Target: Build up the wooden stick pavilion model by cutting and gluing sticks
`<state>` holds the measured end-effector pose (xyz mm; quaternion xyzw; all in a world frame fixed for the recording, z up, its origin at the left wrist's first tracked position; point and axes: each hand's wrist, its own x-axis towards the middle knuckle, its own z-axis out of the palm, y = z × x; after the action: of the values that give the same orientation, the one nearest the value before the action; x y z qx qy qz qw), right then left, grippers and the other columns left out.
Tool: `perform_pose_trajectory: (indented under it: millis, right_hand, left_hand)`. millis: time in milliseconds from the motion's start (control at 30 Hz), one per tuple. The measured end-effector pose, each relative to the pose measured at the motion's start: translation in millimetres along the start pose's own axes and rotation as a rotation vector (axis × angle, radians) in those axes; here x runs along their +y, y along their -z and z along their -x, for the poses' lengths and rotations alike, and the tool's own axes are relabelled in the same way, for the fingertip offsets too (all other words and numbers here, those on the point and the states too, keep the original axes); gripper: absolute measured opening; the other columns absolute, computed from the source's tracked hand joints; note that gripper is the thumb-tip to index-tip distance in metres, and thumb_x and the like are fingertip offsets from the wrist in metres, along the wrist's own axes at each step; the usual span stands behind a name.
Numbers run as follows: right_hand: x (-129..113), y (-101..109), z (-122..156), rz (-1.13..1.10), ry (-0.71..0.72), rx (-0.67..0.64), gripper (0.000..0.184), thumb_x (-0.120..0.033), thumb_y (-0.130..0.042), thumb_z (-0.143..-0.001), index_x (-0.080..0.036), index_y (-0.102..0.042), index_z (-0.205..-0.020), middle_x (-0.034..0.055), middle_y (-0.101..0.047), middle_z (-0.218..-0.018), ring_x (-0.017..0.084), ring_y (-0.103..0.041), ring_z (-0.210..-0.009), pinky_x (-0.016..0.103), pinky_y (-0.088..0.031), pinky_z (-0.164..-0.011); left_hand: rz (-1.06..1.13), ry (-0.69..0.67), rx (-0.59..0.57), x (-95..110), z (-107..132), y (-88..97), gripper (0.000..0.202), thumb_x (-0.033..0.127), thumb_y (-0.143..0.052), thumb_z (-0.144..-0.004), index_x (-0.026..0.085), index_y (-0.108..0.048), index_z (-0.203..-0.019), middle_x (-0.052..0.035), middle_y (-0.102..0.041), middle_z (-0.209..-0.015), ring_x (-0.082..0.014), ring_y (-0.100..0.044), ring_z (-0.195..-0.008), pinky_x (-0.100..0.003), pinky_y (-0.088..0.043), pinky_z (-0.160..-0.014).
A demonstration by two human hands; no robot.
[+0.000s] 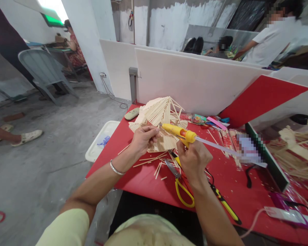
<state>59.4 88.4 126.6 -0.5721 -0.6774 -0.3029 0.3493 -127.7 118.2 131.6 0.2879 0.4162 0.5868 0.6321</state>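
My right hand (195, 159) is wrapped round the grip of a yellow hot glue gun (178, 131). A long clear glue stick (218, 147) sticks out of its back end. The nozzle points left, at the fingertips of my left hand (145, 138). Those fingers are pinched together, and what lies between them is too small to make out. Just behind both hands stands a model built of thin wooden sticks (160, 111), with a sloped, roof-like top. Below the hands, loose sticks (157, 169) and scissors with yellow handles (183, 191) lie on the red table (138, 179).
A yellow-and-black cutter (227, 206) lies right of my forearm. Packs of sticks (227, 141) and a green-edged board (267, 157) are farther right. White panels (190, 80) rise behind the table. A white lid (102, 136) sits at the left. Other people are in the background.
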Motion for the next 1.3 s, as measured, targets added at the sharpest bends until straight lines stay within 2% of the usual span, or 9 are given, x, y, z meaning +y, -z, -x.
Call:
perform_pose_trajectory:
  millis: [333,1033,1300]
  right_hand:
    - [1.2,0.6,0.3,-0.004,0.004,0.011,0.020,-0.033,-0.052,-0.090,-0.017,-0.061,-0.084,0.0015,-0.055,-0.066,0.013,-0.045,-0.059,0.028,-0.024,-0.056]
    - [1.1,1.4,3.9,0.043,0.035,0.037,0.025,-0.035,-0.054,-0.090,-0.018,-0.058,-0.073,0.0012,-0.055,-0.063,0.013,-0.044,-0.056,0.028,-0.024,-0.055]
    - [3.1,-3.1,2.6,0.024,0.031,0.057,0.019,-0.033,-0.054,-0.090,-0.016,-0.061,-0.085,0.0017,-0.056,-0.066,0.014,-0.045,-0.058,0.028,-0.026,-0.056]
  left_hand:
    - [-0.043,-0.022,0.004,1.2,1.8,-1.4,0.036,0.033,-0.089,-0.058,0.011,-0.069,-0.078,-0.0013,-0.067,-0.061,-0.0041,-0.052,-0.041,-0.014,-0.031,-0.035]
    - [-0.039,-0.025,-0.015,1.9,1.1,-2.3,0.031,0.031,-0.086,-0.059,0.012,-0.069,-0.075,-0.0016,-0.067,-0.059,-0.0050,-0.052,-0.040,-0.014,-0.031,-0.034]
    - [-0.043,-0.016,-0.014,2.1,1.6,-2.1,0.035,0.033,-0.088,-0.058,0.011,-0.068,-0.077,-0.0018,-0.067,-0.060,-0.0046,-0.053,-0.041,-0.013,-0.032,-0.035]
